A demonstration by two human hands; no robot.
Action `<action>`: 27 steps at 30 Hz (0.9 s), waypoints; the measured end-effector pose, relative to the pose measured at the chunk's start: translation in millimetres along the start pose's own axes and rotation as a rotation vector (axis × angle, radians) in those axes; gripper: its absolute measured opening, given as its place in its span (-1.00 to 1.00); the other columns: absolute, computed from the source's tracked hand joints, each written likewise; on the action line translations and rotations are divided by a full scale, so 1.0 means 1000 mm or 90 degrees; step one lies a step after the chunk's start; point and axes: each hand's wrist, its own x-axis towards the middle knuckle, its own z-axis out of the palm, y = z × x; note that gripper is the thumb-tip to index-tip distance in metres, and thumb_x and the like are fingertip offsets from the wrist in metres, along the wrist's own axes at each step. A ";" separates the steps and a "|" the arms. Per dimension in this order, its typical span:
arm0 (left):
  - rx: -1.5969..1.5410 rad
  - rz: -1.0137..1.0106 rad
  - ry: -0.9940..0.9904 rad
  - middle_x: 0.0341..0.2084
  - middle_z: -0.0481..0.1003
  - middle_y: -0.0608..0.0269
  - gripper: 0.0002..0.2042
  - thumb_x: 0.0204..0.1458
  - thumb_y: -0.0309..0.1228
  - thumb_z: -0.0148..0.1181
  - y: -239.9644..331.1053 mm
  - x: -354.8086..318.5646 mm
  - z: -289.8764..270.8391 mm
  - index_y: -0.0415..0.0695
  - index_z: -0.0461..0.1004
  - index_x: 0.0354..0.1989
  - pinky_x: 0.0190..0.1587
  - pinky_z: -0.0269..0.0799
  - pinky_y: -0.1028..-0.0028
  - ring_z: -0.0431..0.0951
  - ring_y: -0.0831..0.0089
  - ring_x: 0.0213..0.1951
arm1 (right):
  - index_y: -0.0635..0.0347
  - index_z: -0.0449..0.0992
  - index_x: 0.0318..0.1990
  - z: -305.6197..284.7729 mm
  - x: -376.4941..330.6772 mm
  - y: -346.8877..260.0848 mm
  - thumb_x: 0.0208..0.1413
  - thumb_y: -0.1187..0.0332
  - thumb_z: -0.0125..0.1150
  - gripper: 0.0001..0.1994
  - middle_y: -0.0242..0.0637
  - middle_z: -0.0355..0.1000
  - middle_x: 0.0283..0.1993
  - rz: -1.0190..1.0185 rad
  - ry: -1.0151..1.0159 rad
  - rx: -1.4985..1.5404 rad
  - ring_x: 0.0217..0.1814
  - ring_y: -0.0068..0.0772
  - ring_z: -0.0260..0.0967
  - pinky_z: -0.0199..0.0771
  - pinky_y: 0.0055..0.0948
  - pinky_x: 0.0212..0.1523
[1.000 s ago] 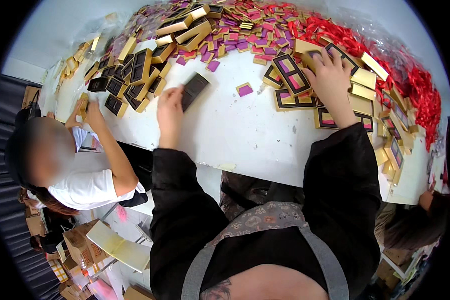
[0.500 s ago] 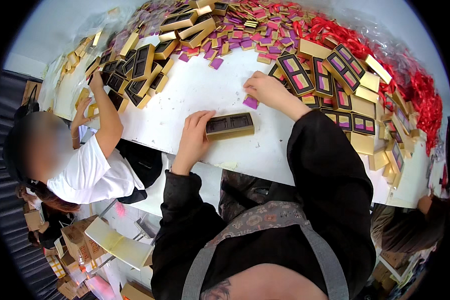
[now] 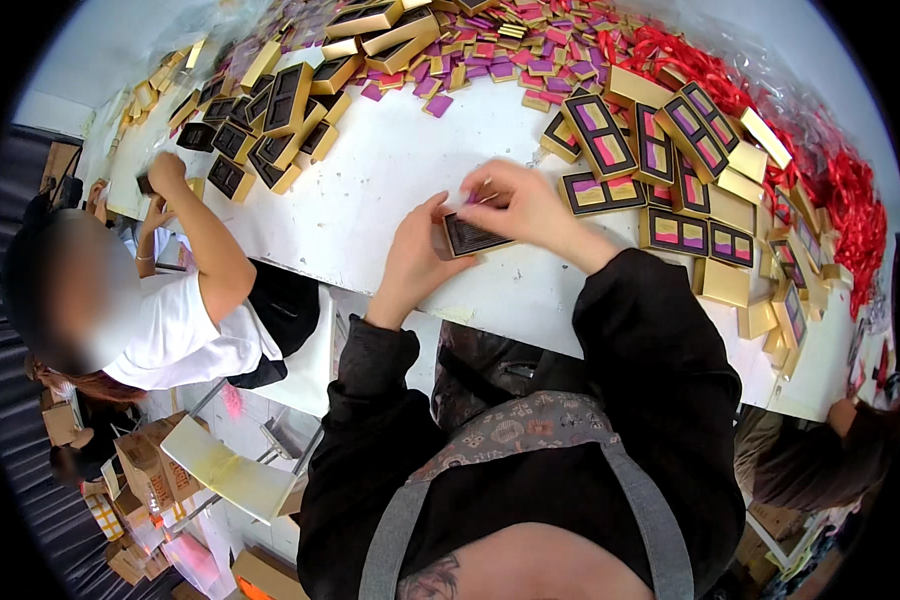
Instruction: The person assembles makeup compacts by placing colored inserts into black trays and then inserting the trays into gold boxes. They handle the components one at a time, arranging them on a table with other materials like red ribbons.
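White table [image 3: 370, 190] across the upper frame, heaped with gold-and-dark trays at upper left and filled ones at right. Near centre, a small dark gold-rimmed tray [image 3: 473, 238] flat on the table, long axis running left to right, slightly tilted. Left hand [image 3: 415, 258] cupped against its left end, fingers curled on the rim. Right hand [image 3: 520, 208] above and right, fingertips pinched over the tray's upper edge, apparently on a small purple piece [image 3: 470, 199]; closer to the filled trays [image 3: 670, 190].

Long white worktop [image 3: 370, 190] runs across the shot, pretty evenly lit. Cardboard boxes [image 3: 145, 465] piled on the floor lower left, dark ribbed wall [image 3: 10, 400] behind them.
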 end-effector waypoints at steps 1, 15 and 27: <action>-0.018 0.006 0.014 -0.13 0.44 0.08 -0.14 -0.40 -0.38 0.55 -0.002 0.004 0.007 -0.26 0.21 0.18 0.03 0.36 0.29 0.45 0.15 -0.07 | 0.19 0.52 -0.22 -0.002 -0.008 -0.006 -0.06 0.45 0.33 -0.79 -0.30 0.47 -0.21 -0.051 -0.056 -0.190 -0.12 -0.35 0.48 0.48 -0.36 -0.11; 0.173 0.173 -0.010 -0.07 0.37 0.06 -0.36 -0.22 -0.41 0.42 0.001 0.005 0.009 -0.01 0.37 0.16 -0.07 0.36 0.25 0.38 0.07 -0.08 | 0.08 0.61 -0.24 -0.041 0.037 -0.033 -0.01 0.22 0.15 -0.76 -0.32 0.51 -0.10 -0.068 -0.281 -0.817 0.23 -0.26 0.24 0.23 -0.11 0.15; 0.116 0.129 0.072 0.01 0.33 -0.03 -0.47 -0.17 -0.47 0.37 -0.001 0.005 0.010 -0.02 0.47 0.09 -0.04 0.38 0.28 0.41 0.12 -0.11 | 0.16 0.63 -0.38 -0.078 0.117 0.048 0.00 0.22 0.14 -0.76 -0.12 0.53 -0.47 0.114 0.026 -0.835 -0.40 -0.04 0.54 0.54 -0.13 -0.33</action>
